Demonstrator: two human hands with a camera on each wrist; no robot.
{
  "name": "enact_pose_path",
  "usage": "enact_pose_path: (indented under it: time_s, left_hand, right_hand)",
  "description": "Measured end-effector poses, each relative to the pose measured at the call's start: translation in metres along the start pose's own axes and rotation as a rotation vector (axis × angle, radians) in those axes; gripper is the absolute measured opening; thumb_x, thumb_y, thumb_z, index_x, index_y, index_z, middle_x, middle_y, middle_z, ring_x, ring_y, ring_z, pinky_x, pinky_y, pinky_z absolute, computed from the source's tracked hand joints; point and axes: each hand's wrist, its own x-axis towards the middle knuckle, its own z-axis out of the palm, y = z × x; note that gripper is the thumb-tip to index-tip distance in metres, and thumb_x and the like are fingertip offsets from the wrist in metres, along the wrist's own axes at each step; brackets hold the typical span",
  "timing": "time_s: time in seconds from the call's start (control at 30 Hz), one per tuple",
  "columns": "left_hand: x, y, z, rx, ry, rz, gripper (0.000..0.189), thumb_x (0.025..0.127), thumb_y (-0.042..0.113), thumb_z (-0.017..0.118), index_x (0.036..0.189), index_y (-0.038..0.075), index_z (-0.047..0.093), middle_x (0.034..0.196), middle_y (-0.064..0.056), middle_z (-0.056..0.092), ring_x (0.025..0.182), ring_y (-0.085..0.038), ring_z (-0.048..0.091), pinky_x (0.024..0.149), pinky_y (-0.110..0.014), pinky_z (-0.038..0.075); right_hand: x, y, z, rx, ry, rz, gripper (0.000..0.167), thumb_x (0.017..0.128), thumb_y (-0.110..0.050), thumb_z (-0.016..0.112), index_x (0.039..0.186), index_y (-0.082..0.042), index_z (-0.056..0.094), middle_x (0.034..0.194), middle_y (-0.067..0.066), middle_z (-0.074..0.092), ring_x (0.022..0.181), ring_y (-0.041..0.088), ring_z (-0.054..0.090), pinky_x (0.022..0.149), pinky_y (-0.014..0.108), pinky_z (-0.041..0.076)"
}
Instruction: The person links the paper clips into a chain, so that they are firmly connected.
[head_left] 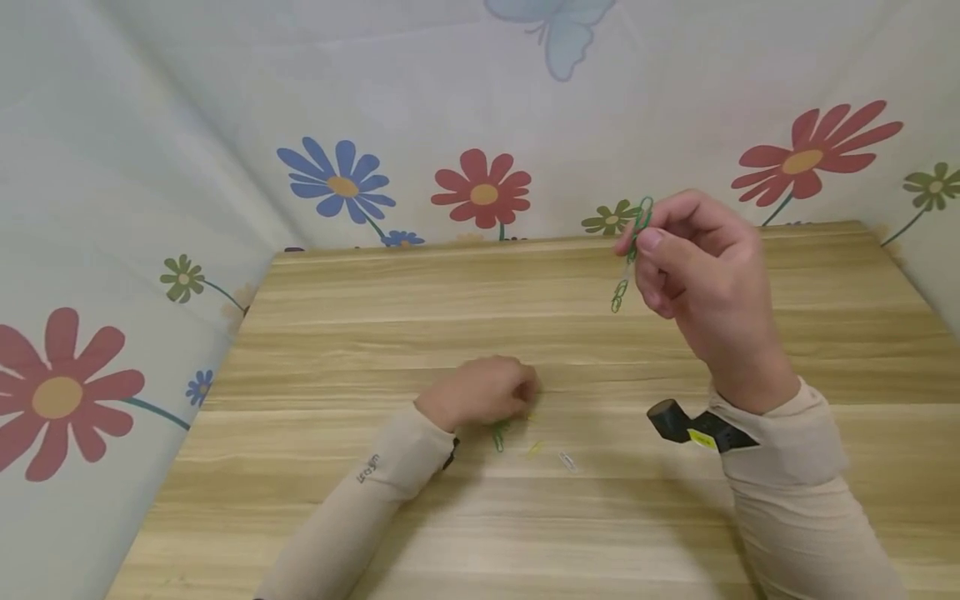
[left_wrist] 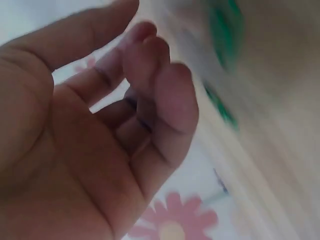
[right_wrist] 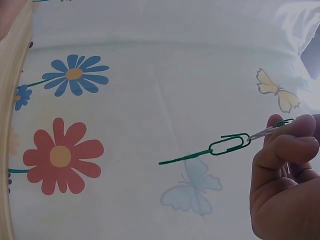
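Note:
Raised over the far right of the table, my right hand (head_left: pixel 708 279) pinches a short chain of paper clips (head_left: pixel 619 296) between thumb and fingers. Green clips and a white one show linked in the right wrist view, the chain (right_wrist: pixel 230 144) stretching out from the fingertips. Lower down, my left hand (head_left: pixel 480 393) is close over the table beside a few loose clips. Its fingers bend loosely in the left wrist view, thumb apart, with nothing between them. A green clip (head_left: pixel 499 440) lies just below this hand, and blurred green clips (left_wrist: pixel 225 35) show past its fingertips.
On the wooden table (head_left: pixel 337 333) a yellow clip (head_left: pixel 534 448) and a white clip (head_left: pixel 567 462) lie right of the left hand. A flower-printed cloth (head_left: pixel 420 100) rises behind the table and along its sides.

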Motion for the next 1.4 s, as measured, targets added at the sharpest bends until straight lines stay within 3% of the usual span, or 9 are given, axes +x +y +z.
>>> enact_pose_path:
  time_s: [0.1, 0.2, 0.37, 0.53, 0.7, 0.8, 1.0, 1.13, 1.4]
  left_hand:
    - [0.001, 0.012, 0.006, 0.016, -0.02, 0.051, 0.022, 0.091, 0.002, 0.063, 0.076, 0.016, 0.056, 0.071, 0.006, 0.05, 0.065, -0.01, 0.046, 0.059, -0.025, 0.039]
    - [0.002, 0.016, 0.009, 0.05, -0.014, 0.053, 0.024, 0.089, 0.001, 0.062, 0.073, 0.017, 0.056, 0.07, 0.006, 0.049, 0.063, -0.01, 0.046, 0.058, -0.024, 0.038]
    - [0.002, 0.012, 0.005, -0.033, 0.017, 0.071, 0.018, 0.093, 0.002, 0.062, 0.08, 0.015, 0.061, 0.076, 0.005, 0.055, 0.068, -0.011, 0.05, 0.062, -0.025, 0.043]
    - [-0.006, 0.003, -0.012, -0.265, 0.183, 0.119, 0.007, 0.1, 0.014, 0.063, 0.094, 0.016, 0.065, 0.088, 0.006, 0.062, 0.08, -0.011, 0.057, 0.07, -0.027, 0.049]
    - [-0.022, 0.0, -0.034, -0.501, 0.388, 0.176, 0.006, 0.101, 0.014, 0.062, 0.098, 0.013, 0.067, 0.089, 0.003, 0.067, 0.076, -0.012, 0.06, 0.064, -0.029, 0.051]
    - [-0.033, 0.002, -0.045, -0.565, 0.528, 0.227, 0.005, 0.1, 0.011, 0.063, 0.1, 0.009, 0.068, 0.086, 0.002, 0.067, 0.069, -0.013, 0.059, 0.059, -0.03, 0.05]
    - [-0.05, 0.014, -0.06, -0.57, 0.761, 0.373, 0.008, 0.095, 0.0, 0.067, 0.103, 0.001, 0.068, 0.085, -0.002, 0.067, 0.066, -0.014, 0.059, 0.06, -0.03, 0.052]
    - [-0.056, 0.022, -0.065, -0.565, 0.838, 0.456, 0.01, 0.092, -0.005, 0.068, 0.102, -0.002, 0.069, 0.089, -0.008, 0.071, 0.072, -0.015, 0.064, 0.063, -0.031, 0.056]
    - [-0.06, 0.032, -0.069, -0.585, 0.883, 0.546, 0.011, 0.089, -0.008, 0.07, 0.099, -0.005, 0.069, 0.089, -0.012, 0.071, 0.073, -0.017, 0.064, 0.064, -0.032, 0.057]
  right_hand:
    - [0.0, -0.003, -0.001, -0.017, 0.001, 0.0, 0.01, 0.09, 0.016, 0.051, 0.089, 0.01, 0.059, 0.083, 0.022, 0.063, 0.047, 0.022, 0.039, 0.039, 0.027, 0.026]
    - [0.0, -0.004, -0.001, -0.027, -0.004, -0.001, 0.01, 0.09, 0.016, 0.051, 0.09, 0.01, 0.059, 0.084, 0.022, 0.064, 0.047, 0.022, 0.039, 0.039, 0.028, 0.026]
    - [-0.002, -0.003, -0.002, -0.034, -0.03, 0.02, 0.008, 0.09, 0.017, 0.052, 0.091, 0.012, 0.058, 0.084, 0.023, 0.065, 0.046, 0.022, 0.04, 0.039, 0.028, 0.025]
    - [-0.004, 0.0, 0.001, -0.07, -0.084, 0.053, 0.012, 0.09, 0.017, 0.05, 0.088, 0.008, 0.058, 0.086, 0.021, 0.065, 0.046, 0.022, 0.04, 0.039, 0.029, 0.024]
    - [-0.008, 0.005, 0.005, -0.143, -0.142, 0.114, 0.017, 0.09, 0.018, 0.051, 0.091, 0.004, 0.06, 0.086, 0.017, 0.066, 0.044, 0.02, 0.038, 0.038, 0.03, 0.022]
    - [-0.011, 0.009, 0.01, -0.196, -0.153, 0.186, 0.017, 0.09, 0.017, 0.055, 0.094, 0.003, 0.062, 0.086, 0.016, 0.067, 0.043, 0.019, 0.038, 0.038, 0.03, 0.023]
    - [-0.013, 0.018, 0.019, -0.277, -0.176, 0.249, 0.014, 0.089, 0.015, 0.059, 0.099, 0.005, 0.061, 0.085, 0.015, 0.067, 0.043, 0.018, 0.037, 0.036, 0.03, 0.025]
    - [-0.014, 0.022, 0.024, -0.28, -0.191, 0.268, 0.015, 0.09, 0.014, 0.06, 0.1, 0.004, 0.063, 0.084, 0.013, 0.068, 0.042, 0.018, 0.037, 0.036, 0.03, 0.025]
    - [-0.016, 0.025, 0.031, -0.306, -0.232, 0.277, 0.014, 0.092, 0.011, 0.059, 0.097, 0.0, 0.067, 0.081, 0.012, 0.068, 0.043, 0.018, 0.038, 0.036, 0.031, 0.029]
